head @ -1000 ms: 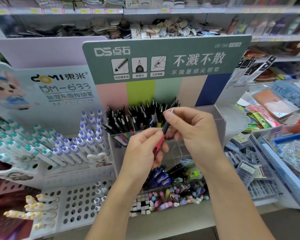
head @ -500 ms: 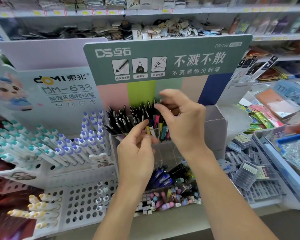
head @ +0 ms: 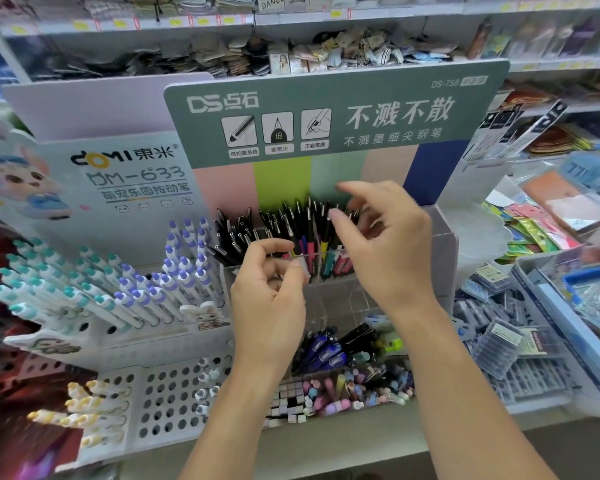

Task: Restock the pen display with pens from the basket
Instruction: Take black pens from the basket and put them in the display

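Clear acrylic forms the pen display (head: 444,237) at the centre of the frame, backed by a grey-green printed header card (head: 333,109) with pastel stripes. Black-capped pens with coloured barrels (head: 291,226) are packed upright in its rear compartment; the front compartment is seen only through glare and both wrists.

The left hand (head: 271,289) is held just in front of the display's near wall, fingers curled inward with thumb and forefinger close together; whether anything is pinched there cannot be told. The right hand (head: 378,244) is raised over the pens at centre right, fingers spread and loosely bent, blurred at the tips, with nothing seen in its grasp. Several pens are hidden behind its palm.

Below the display, at lower centre, a jumble of blue, black and pastel pens (head: 329,355) is partly covered by the forearms; its container cannot be made out. White pens with teal and purple tips (head: 125,285) stand in a perforated white rack (head: 167,403) at left. Shelves at the upper edge are blurred.
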Demonstrator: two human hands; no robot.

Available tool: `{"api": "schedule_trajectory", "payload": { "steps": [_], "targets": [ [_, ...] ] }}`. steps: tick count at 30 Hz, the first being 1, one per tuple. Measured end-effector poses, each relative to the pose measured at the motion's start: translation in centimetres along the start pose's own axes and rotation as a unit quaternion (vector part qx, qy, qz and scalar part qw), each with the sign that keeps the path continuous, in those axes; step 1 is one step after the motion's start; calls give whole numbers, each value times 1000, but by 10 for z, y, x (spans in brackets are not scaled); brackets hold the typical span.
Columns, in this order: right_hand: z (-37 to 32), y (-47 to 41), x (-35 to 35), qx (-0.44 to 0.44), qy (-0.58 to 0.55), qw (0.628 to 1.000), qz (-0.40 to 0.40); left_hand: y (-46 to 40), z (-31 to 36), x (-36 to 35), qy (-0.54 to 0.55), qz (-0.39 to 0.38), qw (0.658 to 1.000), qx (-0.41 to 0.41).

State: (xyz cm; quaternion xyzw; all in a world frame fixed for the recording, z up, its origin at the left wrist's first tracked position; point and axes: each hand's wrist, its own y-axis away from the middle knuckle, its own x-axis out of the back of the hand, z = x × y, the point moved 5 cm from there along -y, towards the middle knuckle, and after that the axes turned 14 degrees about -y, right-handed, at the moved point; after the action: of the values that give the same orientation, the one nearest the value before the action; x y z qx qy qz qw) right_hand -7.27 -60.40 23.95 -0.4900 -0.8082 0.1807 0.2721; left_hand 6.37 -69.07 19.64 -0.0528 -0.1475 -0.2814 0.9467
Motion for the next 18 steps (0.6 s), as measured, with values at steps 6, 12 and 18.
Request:
{"api": "schedule_trajectory", "payload": {
  "steps": [6, 12, 18],
  "targets": [
    [24, 42, 52, -142, -128, 967, 166, 14, 12, -39, 35, -141, 989, 19],
    [25, 150, 138, -253, -97, 907, 321, 75, 16, -108, 25, -357, 933, 27],
    [-5, 306, 243, -336, -28, 804, 491, 207, 21, -187, 30, -560, 827, 41]
  ]
}}
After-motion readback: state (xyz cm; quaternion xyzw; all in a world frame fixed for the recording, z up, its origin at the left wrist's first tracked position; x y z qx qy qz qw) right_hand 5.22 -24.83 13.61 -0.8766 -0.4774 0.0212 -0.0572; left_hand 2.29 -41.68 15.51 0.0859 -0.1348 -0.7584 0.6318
